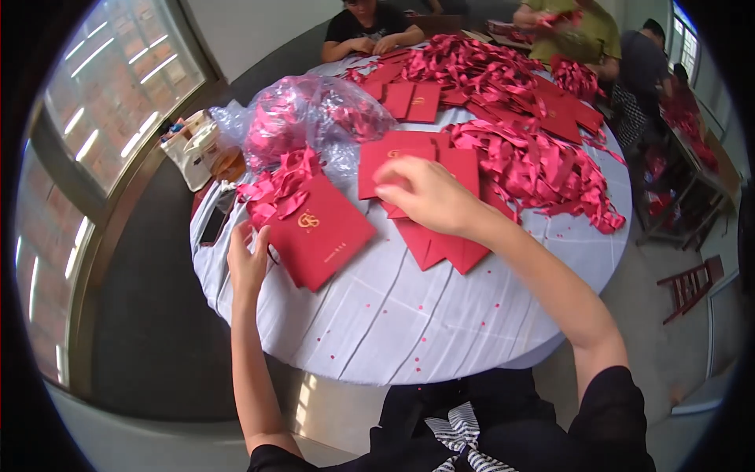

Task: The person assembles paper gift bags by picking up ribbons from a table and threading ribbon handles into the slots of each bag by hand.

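A flat red paper bag (326, 236) with a gold emblem lies tilted on the table at the left, a bunch of pink-red ribbons (283, 185) at its top edge. My left hand (250, 259) pinches its left edge between thumb and fingers. Over a loose pile of red bags (448, 240) at the middle is my right hand (432, 197). Its fingers are curled together above a red bag (397, 149); whatever sits between the fingertips is hidden. To the right of that pile spreads a heap of ribbons (543, 169).
A white cloth covers the round table (370, 338), with small red dots scattered on it. A clear plastic bag (299, 118) of red material stands at the back left, near a cloth pouch (193, 153). Two people (370, 31) (582, 39) work at the far side. A stool (690, 287) is at right.
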A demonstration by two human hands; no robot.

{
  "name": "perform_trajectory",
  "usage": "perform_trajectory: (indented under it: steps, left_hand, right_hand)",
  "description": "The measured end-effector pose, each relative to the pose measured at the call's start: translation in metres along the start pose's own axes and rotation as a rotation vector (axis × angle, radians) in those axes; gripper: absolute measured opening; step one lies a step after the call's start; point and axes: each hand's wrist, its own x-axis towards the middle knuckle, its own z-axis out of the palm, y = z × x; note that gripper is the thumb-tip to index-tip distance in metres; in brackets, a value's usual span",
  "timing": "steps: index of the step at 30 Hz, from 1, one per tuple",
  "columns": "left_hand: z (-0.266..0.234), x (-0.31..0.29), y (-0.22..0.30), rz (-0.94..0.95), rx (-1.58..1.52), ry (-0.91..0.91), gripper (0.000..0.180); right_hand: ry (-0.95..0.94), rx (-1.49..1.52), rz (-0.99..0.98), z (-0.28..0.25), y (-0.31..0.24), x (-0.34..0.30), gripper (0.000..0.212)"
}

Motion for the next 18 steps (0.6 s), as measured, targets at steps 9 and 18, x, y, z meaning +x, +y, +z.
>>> perform_trajectory:
  steps: [9,18]
  left_hand:
    - [-0.016,0.033,-0.073,0.071,0.281,0.293,0.031]
    - [-0.01,0.116,-0.164,-0.199,0.645,0.036,0.054]
  right_hand:
    - [0.101,0.318,0.217,0.001,0.02,-0.06,0.014]
    - [0.216,0.321,0.177,0.001,0.021,-0.071,0.012]
